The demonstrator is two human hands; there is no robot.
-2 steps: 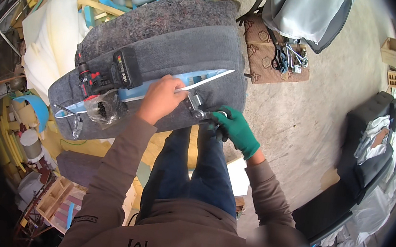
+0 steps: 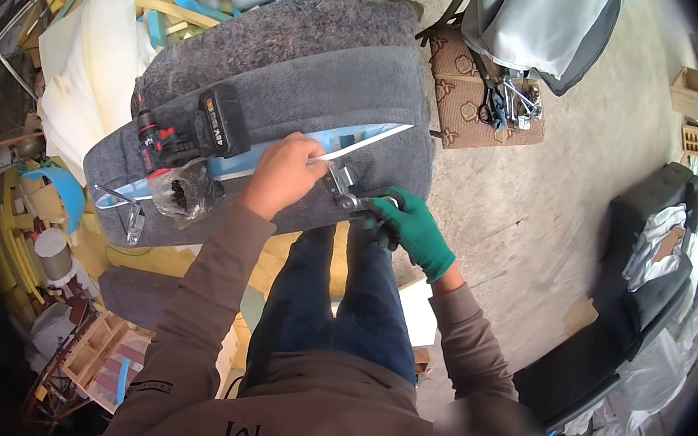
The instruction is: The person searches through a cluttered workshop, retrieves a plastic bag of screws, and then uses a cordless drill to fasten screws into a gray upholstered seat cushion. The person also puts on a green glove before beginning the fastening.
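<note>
A grey upholstered cushion-like piece lies before me, with a long slit showing a blue layer and a white edge. My bare left hand rests over the slit, its fingers curled and pressed together at the white edge, beside a metal hinge bracket. What those fingertips pinch is hidden. My right hand, in a green glove, is closed round the outer arm of that hinge, just right of its round pivot. A second metal bracket sits at the slit's left end.
A red and black cordless drill with its battery and a clear plastic bag of small dark parts lie on the upholstery. Foam scraps pile up behind. Scissors and metal parts rest on a patterned seat at the right.
My gloved right hand has shifted very slightly to the left. My left hand keeps its place.
</note>
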